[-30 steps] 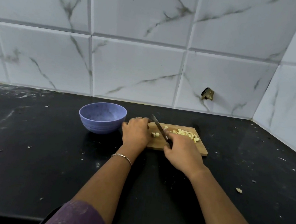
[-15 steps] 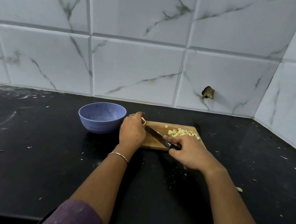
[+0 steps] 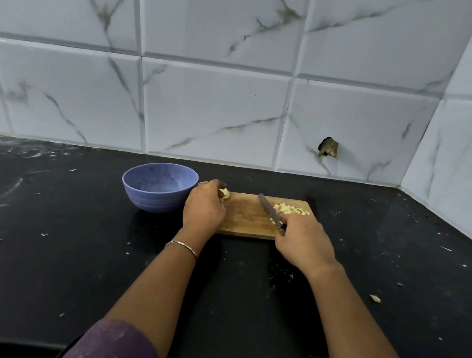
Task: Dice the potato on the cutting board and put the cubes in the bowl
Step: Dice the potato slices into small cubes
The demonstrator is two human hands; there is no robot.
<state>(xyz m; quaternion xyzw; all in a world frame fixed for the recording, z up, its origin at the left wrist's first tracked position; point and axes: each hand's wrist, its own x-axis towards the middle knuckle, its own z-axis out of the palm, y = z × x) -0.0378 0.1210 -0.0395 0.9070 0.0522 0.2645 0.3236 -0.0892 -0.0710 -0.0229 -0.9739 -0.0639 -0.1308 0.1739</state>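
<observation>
A wooden cutting board [image 3: 248,218] lies on the black counter, right of a blue bowl [image 3: 159,187] whose visible inside looks bare. My left hand [image 3: 204,207] sits at the board's left end, fingers curled round a pale potato piece [image 3: 225,193] that peeks out past them. My right hand [image 3: 302,239] grips the dark handle of a knife [image 3: 269,210], its blade angled up-left over the board. A heap of small potato cubes [image 3: 291,209] lies at the board's far right corner, beside the blade.
The black counter [image 3: 76,249] carries scattered white flecks and peel scraps. One stray potato bit [image 3: 375,298] lies on it to the right. White marble-look tiles form the back and right walls, with a broken hole [image 3: 328,147] in the back one.
My left hand took up a potato piece and drew it to the board's left end. The knife swept the cut bits right into the heap, and its blade swung back to pointing up-left.
</observation>
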